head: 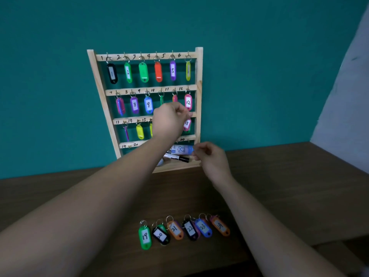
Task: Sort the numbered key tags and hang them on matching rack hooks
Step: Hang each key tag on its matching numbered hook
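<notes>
In the head view, a pale wooden key rack (197, 76) with four numbered slats leans upright against a teal wall (50, 86) at the back of a dark brown wood-grain table (289, 186). The left hand (169, 120) reaches up across the third slat, arm extended, fingers curled in a pinch at the ring of the pink plastic tag marked 18 (187, 124), which dangles just below the fingertips at the row's right end; whether the ring sits on its hook cannot be told. The right hand (211, 158) hovers lower, beside the rack's bottom right corner, fingers loosely bent and narrow, with nothing visibly in them.

Glossy oval plastic tags with white paper labels and metal rings fill the top two rows, among them the black tag 1 (112, 73) and the pink tag 12 (188, 102). A yellow tag (140, 132) hangs under 14. On the rack's bottom shelf lie a blue-and-white bottle (182, 149) and a black marker (179, 157).

On the table near the person, six tags lie side by side: green 19 (145, 236), black 20 (160, 235), orange 21 (175, 229), black 22 (190, 229), blue 23 (203, 227) and orange 24 (220, 225).
</notes>
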Demonstrator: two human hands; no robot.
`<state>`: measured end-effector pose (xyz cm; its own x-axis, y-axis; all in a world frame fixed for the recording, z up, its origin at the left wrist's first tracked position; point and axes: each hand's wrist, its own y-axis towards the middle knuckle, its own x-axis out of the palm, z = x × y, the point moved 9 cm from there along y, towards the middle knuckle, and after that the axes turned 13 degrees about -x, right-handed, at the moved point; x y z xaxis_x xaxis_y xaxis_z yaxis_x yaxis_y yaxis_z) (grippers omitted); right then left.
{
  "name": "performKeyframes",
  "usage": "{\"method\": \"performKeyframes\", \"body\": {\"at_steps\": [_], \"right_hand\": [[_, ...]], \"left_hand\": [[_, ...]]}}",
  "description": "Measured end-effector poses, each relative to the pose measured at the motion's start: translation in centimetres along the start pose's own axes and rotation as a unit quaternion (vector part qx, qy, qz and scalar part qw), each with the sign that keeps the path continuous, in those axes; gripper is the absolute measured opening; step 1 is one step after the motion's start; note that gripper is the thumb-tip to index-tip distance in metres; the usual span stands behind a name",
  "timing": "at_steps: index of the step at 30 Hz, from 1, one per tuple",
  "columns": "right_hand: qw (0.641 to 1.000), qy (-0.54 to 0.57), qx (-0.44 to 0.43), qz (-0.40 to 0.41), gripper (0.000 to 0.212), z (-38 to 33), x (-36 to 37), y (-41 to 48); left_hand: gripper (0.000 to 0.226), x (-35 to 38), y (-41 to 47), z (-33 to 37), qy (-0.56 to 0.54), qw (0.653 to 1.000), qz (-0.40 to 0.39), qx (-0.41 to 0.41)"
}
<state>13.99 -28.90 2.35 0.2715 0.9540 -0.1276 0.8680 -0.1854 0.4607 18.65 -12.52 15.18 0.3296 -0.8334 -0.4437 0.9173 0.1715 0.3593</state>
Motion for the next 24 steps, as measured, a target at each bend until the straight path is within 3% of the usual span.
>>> {"method": "performKeyframes", "body": {"at_steps": [13,18,24], "right_hand": [[0.999,-0.031,-0.017,-0.040,0.011,-0.3,-0.6,-1.5],[0.995,-0.057,-0.044,-0.073,0.011,-1.5,-0.4,-2.0],[0.959,-0.160,-0.080,-0.219,0.009,-3.6,2.7,-3.7]], "left_hand": [[0.020,0.7,0.8,0.5,0.104,0.993,0.049,0.020],[0.009,-2.0,-2.2,2.0,0.075,0.992,0.053,0.087],[0.010,-5.3,-8.1,-2.9,0.070,0.996,-0.041,0.049]]}}
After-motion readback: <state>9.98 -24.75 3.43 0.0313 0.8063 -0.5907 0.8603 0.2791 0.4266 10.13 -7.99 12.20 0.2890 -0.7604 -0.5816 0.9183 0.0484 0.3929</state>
